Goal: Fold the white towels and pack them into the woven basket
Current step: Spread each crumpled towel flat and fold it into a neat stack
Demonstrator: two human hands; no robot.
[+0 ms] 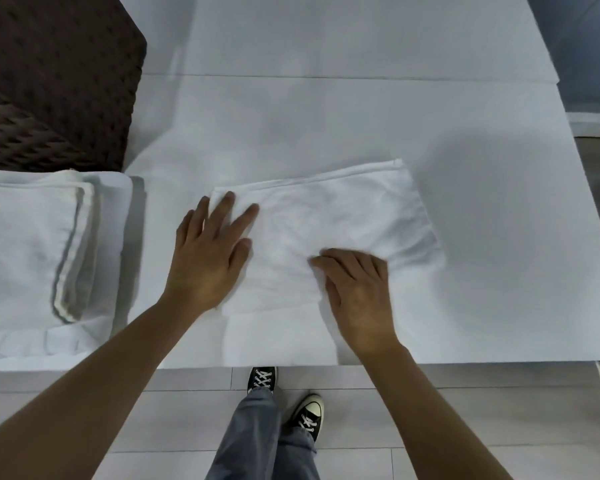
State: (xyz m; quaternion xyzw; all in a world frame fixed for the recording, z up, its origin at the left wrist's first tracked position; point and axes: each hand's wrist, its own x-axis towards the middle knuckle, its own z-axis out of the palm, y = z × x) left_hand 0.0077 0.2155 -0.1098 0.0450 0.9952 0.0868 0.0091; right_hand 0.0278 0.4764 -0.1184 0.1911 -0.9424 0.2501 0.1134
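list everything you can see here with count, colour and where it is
towel: one, white, partly folded, flat on the table in front of the person, under both hands
towel pile: one pile, count of towels unclear, white, left edge of the table, near side of the basket
basket: one, dark brown woven, far left corner of the table
table: one, white cover with a seam across it, fills most of the view
floor: grey tiles, below the table's near edge
shoes: two, black and white, on the floor
jeans: one pair, blue, bottom centre
left hand: fingers spread flat on the towel's left end
right hand: fingers curled, gripping the towel's near edge
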